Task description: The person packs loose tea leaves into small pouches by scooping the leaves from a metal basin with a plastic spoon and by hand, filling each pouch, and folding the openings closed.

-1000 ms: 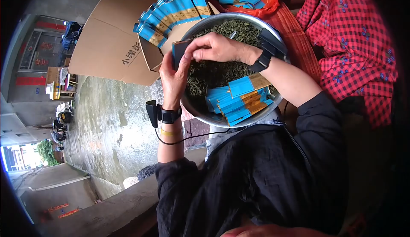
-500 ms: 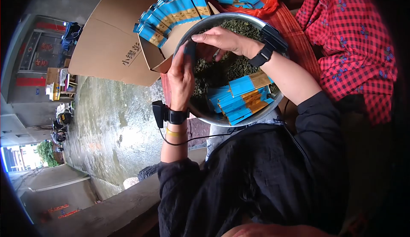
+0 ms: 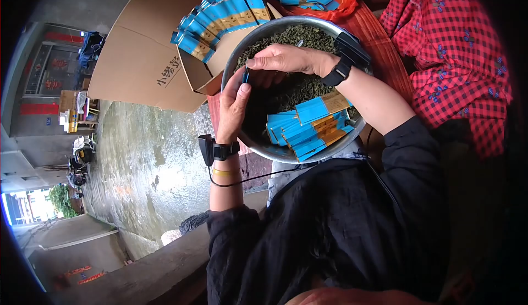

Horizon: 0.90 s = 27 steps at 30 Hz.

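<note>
A small blue packet [image 3: 246, 76], seen nearly edge-on, is pinched between the thumb and fingers of my left hand [image 3: 232, 107] at the bowl's left rim. My right hand [image 3: 289, 60] is curled over the bowl, its thumb tip close against the packet's top; its other fingers are partly hidden beneath. A thin pale piece [image 3: 300, 43] shows just behind that hand, too small to name. Dark green dried leaves [image 3: 308, 88] lie in the metal bowl [image 3: 254, 144]. On the leaves near my body rests a pile of blue-and-gold packets [image 3: 311, 132].
An open cardboard box [image 3: 148, 46] holds rows of blue-and-gold packets [image 3: 225, 16]. Behind the bowl, a red plastic bag [image 3: 347, 0] contains more packets. Red checked cloth [image 3: 445, 46] hangs at the right. A cable [image 3: 256, 178] runs from my left wrist toward my body.
My left thumb has come down and the packet now shows clearly in its pinch. My right hand has shifted slightly, staying against the left fingertips.
</note>
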Tool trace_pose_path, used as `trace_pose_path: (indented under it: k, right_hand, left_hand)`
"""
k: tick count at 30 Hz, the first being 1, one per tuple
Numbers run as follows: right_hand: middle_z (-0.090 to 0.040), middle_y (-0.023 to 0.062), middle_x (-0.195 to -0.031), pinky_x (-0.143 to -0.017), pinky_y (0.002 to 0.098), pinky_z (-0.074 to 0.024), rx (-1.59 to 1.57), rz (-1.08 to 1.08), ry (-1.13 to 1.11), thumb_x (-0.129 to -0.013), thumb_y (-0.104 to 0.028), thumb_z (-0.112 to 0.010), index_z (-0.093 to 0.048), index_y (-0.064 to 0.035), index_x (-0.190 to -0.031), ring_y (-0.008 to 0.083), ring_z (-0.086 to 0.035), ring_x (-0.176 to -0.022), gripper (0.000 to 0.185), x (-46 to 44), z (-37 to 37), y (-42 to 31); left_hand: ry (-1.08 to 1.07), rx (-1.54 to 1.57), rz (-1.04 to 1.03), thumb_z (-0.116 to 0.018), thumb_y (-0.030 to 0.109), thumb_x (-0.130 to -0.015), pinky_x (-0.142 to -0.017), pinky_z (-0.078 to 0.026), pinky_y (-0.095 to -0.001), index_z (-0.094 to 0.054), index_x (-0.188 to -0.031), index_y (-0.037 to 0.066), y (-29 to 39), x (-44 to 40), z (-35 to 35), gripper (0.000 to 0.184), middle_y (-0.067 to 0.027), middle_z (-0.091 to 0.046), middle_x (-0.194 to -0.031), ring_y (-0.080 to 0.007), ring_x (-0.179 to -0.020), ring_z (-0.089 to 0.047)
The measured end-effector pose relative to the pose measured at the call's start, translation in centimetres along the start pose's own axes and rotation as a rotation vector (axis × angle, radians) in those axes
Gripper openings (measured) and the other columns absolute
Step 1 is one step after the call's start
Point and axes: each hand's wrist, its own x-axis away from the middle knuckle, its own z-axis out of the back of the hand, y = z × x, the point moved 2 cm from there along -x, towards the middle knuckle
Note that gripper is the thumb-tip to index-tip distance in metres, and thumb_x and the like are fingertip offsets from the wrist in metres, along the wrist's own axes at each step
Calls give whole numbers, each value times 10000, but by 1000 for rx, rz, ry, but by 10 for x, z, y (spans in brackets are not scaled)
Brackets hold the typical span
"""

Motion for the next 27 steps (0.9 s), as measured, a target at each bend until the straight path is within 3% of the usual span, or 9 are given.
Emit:
trace_pose_path:
  k: [5,7,9,10,11,13,15,17,27]
  right_hand:
    - [-675,54,-877,-690,265,-506,-9,8,-5,-927,-523,-533,-656,-62,-1006,150,-645,-781,484,-2,0,3]
    - [-693,68,-933,-736,315,-514,32,-39,-37,-924,-456,-528,-663,-84,-1027,185,-666,-823,409,0,3,2]
    - [-689,70,-900,-725,318,-516,25,-66,-34,-908,-393,-540,-662,-82,-1014,188,-666,-808,350,2,7,0]
    - [-681,48,-875,-710,289,-508,45,-64,-25,-899,-378,-547,-660,-86,-1016,159,-656,-794,334,4,10,-2]
    - [-673,26,-849,-695,259,-500,66,-63,-19,-891,-363,-555,-658,-91,-1019,131,-647,-779,318,5,11,-2]
    - [-667,4,-847,-692,260,-497,54,-58,3,-896,-394,-571,-660,-96,-1029,117,-641,-774,339,5,13,0]
    - [-661,-7,-851,-690,257,-496,99,-60,-11,-906,-418,-585,-656,-94,-1047,106,-636,-782,360,3,14,3]
    - [-660,-8,-853,-689,253,-495,98,-56,-25,-911,-424,-587,-654,-95,-1060,103,-634,-787,367,1,15,4]
    - [-659,2,-896,-713,256,-499,151,-16,-72,-927,-425,-595,-633,-76,-1134,99,-628,-838,408,7,13,-4]
  left_hand:
    - [36,179,44,-664,209,-904,-1062,-345,-322,-434,-1361,-24,0,1,-1,563,-116,-544,-1302,-188,-1216,-493]
    - [63,197,55,-703,188,-872,-1029,-379,-317,-444,-1334,-23,-2,1,-4,570,-100,-573,-1237,-185,-1170,-523]
    - [77,57,-22,-758,210,-823,-966,-424,-310,-477,-1303,-14,-7,0,-8,600,-93,-585,-1190,-177,-1099,-553]
    - [128,-208,-5,-803,235,-772,-895,-454,-300,-507,-1278,1,-6,2,-7,631,-82,-606,-1117,-162,-1008,-573]
    - [126,-207,-3,-803,235,-772,-895,-454,-300,-507,-1278,1,-6,2,-7,631,-82,-606,-1117,-162,-1008,-573]
    - [79,-367,-75,-778,197,-805,-936,-455,-320,-478,-1306,-8,-1,1,-9,619,-90,-598,-1174,-180,-1077,-575]
    - [65,-338,-28,-776,203,-807,-936,-454,-313,-479,-1304,-9,0,1,-9,617,-86,-604,-1156,-172,-1067,-579]
    - [119,-249,-61,-813,266,-755,-765,-456,-266,-532,-1245,15,-6,0,-8,618,-36,-614,-964,-123,-827,-526]
    - [127,-252,-75,-811,291,-759,-760,-440,-259,-532,-1231,6,-4,0,-7,618,-25,-593,-945,-115,-822,-501]
